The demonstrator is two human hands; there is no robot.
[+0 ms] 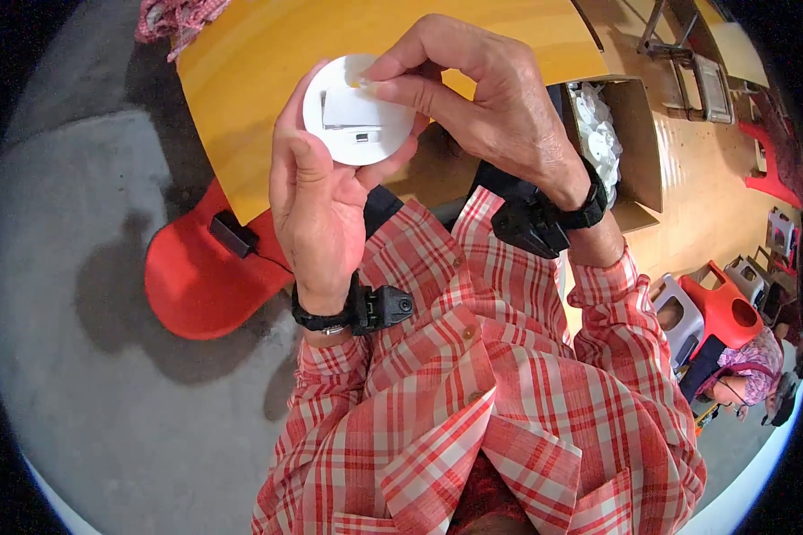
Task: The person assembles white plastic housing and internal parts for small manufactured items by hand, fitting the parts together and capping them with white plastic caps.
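Note:
A round white plastic disc (pixel 359 147) lies across the fingers of my left hand (pixel 319 192), which grips it by the rim with the thumb at the lower left. Its upper face has a rectangular panel outlined by a slot, and a small dark rectangular opening below that. Over the disc's upper right edge, my right hand (pixel 486 94) pinches thumb and forefinger together. Something small and pale shows at those fingertips, too small to name. Each wrist wears a black strap with a bulky black clip.
Beyond my hands is a yellow table (pixel 268 53). An open cardboard box (pixel 638 143) of white round parts stands to its right. On the left, a red seat (pixel 192 276) bears a black adapter (pixel 233 234) with a cable. Stools (pixel 721 308) and another person (pixel 745 374) are at the right.

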